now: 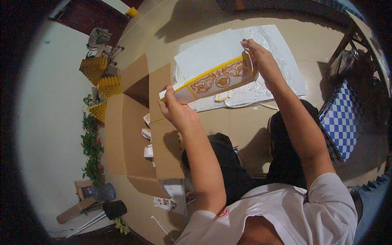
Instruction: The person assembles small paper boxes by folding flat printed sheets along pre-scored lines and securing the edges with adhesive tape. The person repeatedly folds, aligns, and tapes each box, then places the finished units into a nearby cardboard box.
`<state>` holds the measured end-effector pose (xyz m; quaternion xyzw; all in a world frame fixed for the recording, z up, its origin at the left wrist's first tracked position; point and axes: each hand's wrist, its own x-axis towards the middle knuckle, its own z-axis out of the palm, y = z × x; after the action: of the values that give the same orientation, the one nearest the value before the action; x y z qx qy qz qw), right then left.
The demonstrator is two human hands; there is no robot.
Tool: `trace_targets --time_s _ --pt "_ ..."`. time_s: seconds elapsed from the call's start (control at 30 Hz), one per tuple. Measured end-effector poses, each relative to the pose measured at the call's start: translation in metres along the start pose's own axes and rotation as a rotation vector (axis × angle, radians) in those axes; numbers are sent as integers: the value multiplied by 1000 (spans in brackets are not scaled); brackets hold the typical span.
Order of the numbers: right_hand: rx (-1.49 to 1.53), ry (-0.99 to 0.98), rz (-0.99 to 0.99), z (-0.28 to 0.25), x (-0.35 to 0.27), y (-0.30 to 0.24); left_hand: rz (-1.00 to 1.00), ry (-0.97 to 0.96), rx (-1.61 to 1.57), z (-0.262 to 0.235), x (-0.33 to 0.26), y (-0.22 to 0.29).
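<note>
Between my two hands a long white paper package (212, 83) is held up at a slant, its right end higher. It has yellow edges and an orange-gold scroll print with a round emblem; whether it is a folded bag or a box I cannot tell. My left hand (179, 112) grips the left end, thumb on the near face. My right hand (263, 63) curls round the right end, with its fingers by the top corner. Beneath it, white sheets (286, 61) with crumpled clear plastic lie on the floor.
An open brown cardboard box (134, 151) stands left of my legs, with small white printed packages (148, 151) inside. Blue-and-white checked bags (339, 122) are at the right. Yellow stacked pieces (94, 69) and leafy plants (92, 143) line the left wall.
</note>
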<state>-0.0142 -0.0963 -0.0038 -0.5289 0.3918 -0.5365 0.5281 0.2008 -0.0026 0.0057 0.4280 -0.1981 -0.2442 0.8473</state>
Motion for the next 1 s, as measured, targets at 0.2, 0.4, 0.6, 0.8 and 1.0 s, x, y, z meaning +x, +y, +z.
trace_targets --time_s 0.2,0.4,0.6,0.8,1.0 --pt "-114 100 -182 7 -11 -4 216 -117 157 13 -16 7" --pt "-776 -72 -831 16 -24 -28 371 -263 410 27 -35 9" --pt "-812 -294 -694 23 -30 -31 387 -444 567 29 -47 9" --pt "-851 -221 -677 16 -29 -27 410 -405 668 36 -52 10" --pt "-916 -201 -869 15 -30 -28 354 -348 610 40 -53 0"
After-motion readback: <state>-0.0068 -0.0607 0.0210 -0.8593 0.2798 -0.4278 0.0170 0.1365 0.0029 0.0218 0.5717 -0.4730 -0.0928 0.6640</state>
